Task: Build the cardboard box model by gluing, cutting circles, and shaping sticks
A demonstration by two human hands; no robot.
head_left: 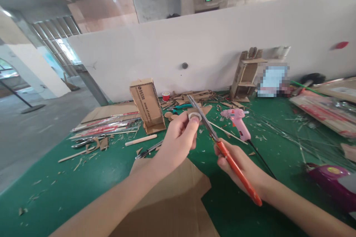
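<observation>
My left hand (176,140) is closed, with thumb and fingers pinching a small cardboard piece (206,110). A small whitish round item (191,116) sits under the thumb against that piece; its kind is not clear. Scissors (228,159) with orange-red handles are gripped in my right hand (236,155), their blades slanting up and left across the cardboard. Some fingers of the right hand are hidden behind the handles. Below both hands lies a large cardboard sheet (178,200), and a utility knife (148,150) rests just left of my left hand.
On the green table (69,189) stand an open cardboard box (147,107) and a cardboard shelf model (244,77). A pink glue gun (240,122) with a black cord lies right of the scissors. Cardboard scraps (191,98) line the white wall (155,52). A purple object (330,181) sits far right.
</observation>
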